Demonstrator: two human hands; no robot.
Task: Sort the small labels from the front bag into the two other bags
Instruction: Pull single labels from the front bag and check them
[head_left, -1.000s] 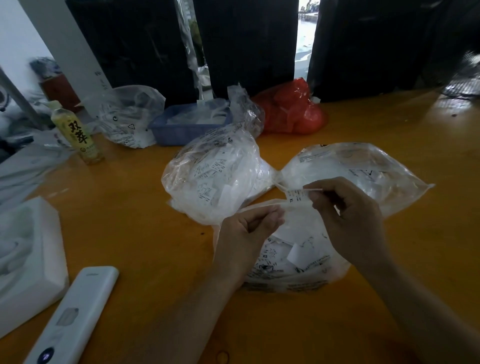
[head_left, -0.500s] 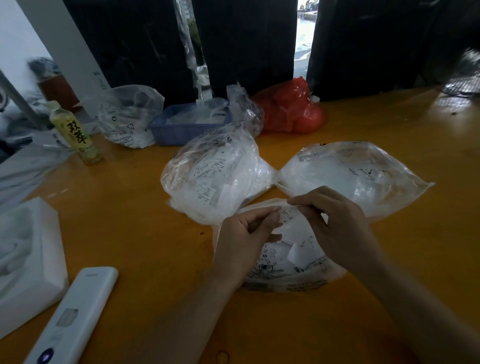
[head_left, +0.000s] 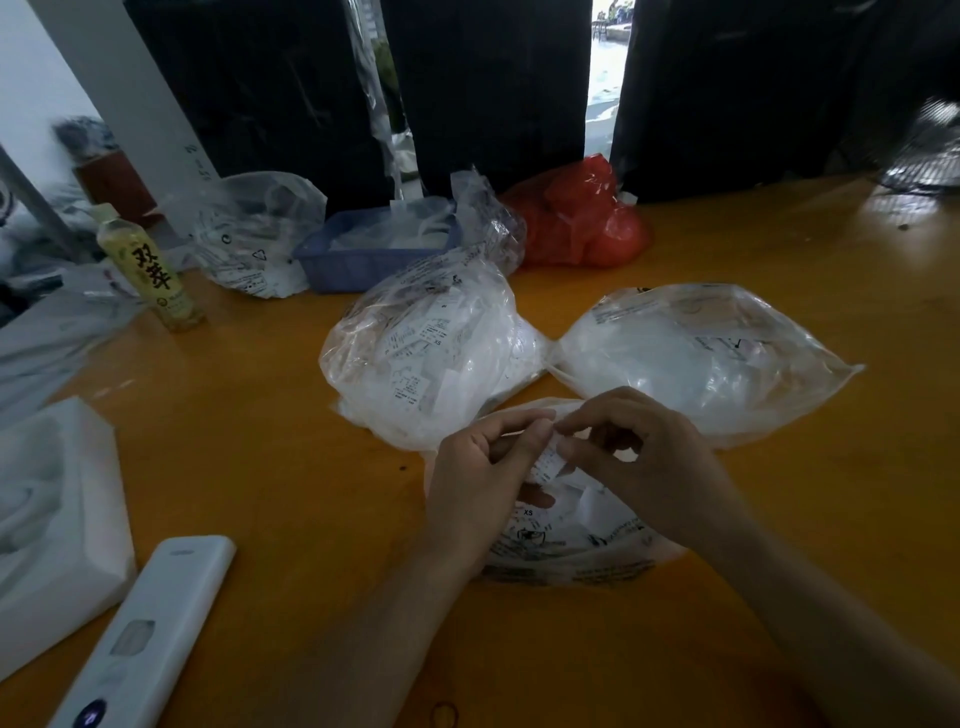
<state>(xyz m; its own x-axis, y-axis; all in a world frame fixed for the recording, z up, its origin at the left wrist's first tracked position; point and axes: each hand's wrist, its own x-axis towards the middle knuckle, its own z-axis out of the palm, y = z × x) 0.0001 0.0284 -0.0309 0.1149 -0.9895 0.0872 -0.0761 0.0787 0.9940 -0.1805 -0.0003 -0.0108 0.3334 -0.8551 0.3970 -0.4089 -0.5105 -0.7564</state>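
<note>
2 hands over the front bag, meeting in the middle – left hand and right hand both pinching 1 small label between curled fingertips, just above the bag's open mouth. More labels inside, under the hands. Behind, 2 other clear bags on the orange table – left bag stuffed with labels, right bag beside it, corners touching. Far back: drink bottle, blue basket, red bag.
</note>
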